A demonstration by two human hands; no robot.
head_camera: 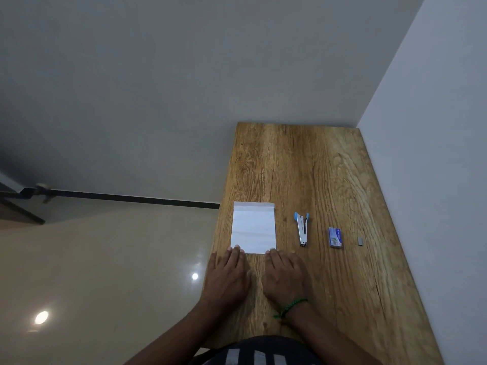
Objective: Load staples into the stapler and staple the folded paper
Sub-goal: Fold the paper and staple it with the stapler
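Wooden table (pixel 329 180) bears both hands flat, fingers spread; the stapler (pixel 302 229) lies lengthwise just beyond the right hand (pixel 286 277), farther from the left hand (pixel 228 276).

- You have no text here that can be read.
- Your staple box (pixel 335 237), blue, lying on the table (pixel 303 167): print and a small picture show on its top face, too small and blurred to make out.
- Your paper (pixel 253 227): faint ruled lines only, no writing visible.
- Your stapler (pixel 302 228): no marking legible.
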